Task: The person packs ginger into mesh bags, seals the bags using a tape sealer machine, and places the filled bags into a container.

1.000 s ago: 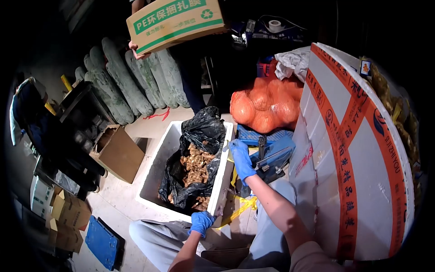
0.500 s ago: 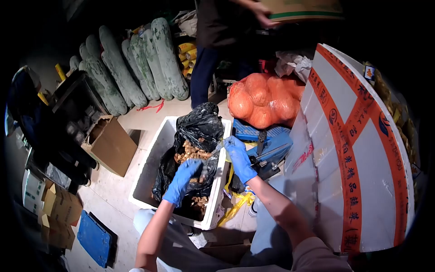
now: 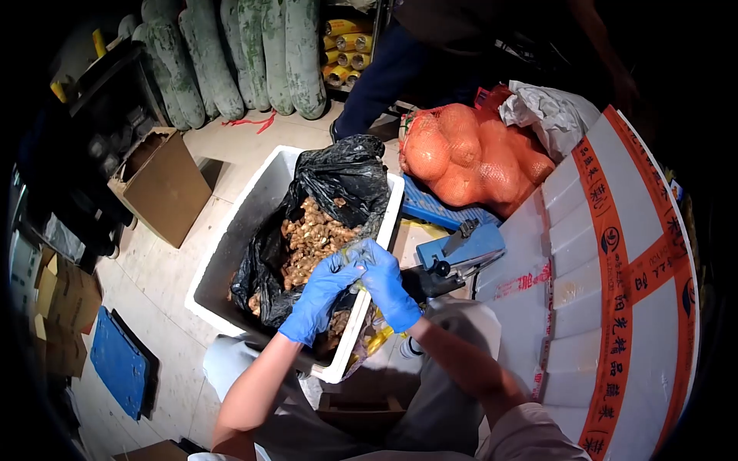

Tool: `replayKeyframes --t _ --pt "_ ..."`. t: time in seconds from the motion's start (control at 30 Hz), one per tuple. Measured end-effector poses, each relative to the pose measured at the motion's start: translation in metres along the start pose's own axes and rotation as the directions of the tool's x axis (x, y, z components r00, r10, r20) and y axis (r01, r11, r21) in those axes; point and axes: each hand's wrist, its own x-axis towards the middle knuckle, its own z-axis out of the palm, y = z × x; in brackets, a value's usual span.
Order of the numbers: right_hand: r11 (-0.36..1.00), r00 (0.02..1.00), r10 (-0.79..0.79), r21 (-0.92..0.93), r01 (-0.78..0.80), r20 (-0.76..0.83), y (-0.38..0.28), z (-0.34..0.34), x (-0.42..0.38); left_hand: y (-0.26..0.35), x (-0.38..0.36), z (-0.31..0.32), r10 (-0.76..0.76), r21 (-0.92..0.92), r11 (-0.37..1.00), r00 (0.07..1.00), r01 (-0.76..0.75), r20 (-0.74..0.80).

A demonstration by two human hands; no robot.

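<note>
My left hand (image 3: pixel 319 296) and my right hand (image 3: pixel 387 283), both in blue gloves, meet over the right rim of a white foam box (image 3: pixel 201 280). Their fingers are closed together on what looks like a thin clear plastic bag (image 3: pixel 358 261), mostly hidden by the gloves. Inside the box, an opened black plastic bag (image 3: pixel 338 165) holds a heap of knobbly ginger (image 3: pixel 314 234). Loose pieces also lie in the box near my left wrist.
Right of the box stand a blue scale (image 3: pixel 461 246) and an orange net sack of round produce (image 3: pixel 469 154). A tall taped foam box (image 3: pixel 569 300) flanks my right arm. Left are a cardboard box (image 3: pixel 165 188) and a blue lid (image 3: pixel 119 361). Winter melons (image 3: pixel 304 61) and a person's leg (image 3: pixel 384 73) are behind.
My left hand has moved from over the ginger to meet my right hand, which came lower and left. The view shifted. The person behind moved right, and their carton left the view.
</note>
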Motion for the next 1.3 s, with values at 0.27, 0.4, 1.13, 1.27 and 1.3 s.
replayKeyframes --t 0.27,0.4,1.13,1.27,1.3 --pt "0.907 0.971 0.237 0.366 -0.211 -0.027 0.0 -0.025 -0.002 0.0 -0.001 0.01 -0.126 -0.124 0.984 0.991 0.131 0.045" --pt "0.982 0.988 0.152 0.116 -0.148 -0.028 0.0 -0.037 -0.002 -0.006 0.004 0.013 -0.162 -0.201 0.965 0.985 0.171 0.062" --pt "0.965 0.929 0.263 -0.078 -0.251 0.261 -0.007 -0.049 -0.005 -0.023 0.01 0.0 -0.143 -0.312 0.937 0.988 0.154 0.06" --pt "0.973 0.959 0.183 0.101 -0.208 0.215 -0.002 -0.059 0.001 -0.008 0.013 0.007 -0.116 -0.265 0.956 0.992 0.125 0.05" --pt "0.97 0.97 0.213 0.094 -0.224 0.12 -0.003 -0.062 0.001 -0.007 0.013 0.006 -0.126 -0.279 0.952 0.992 0.129 0.03"
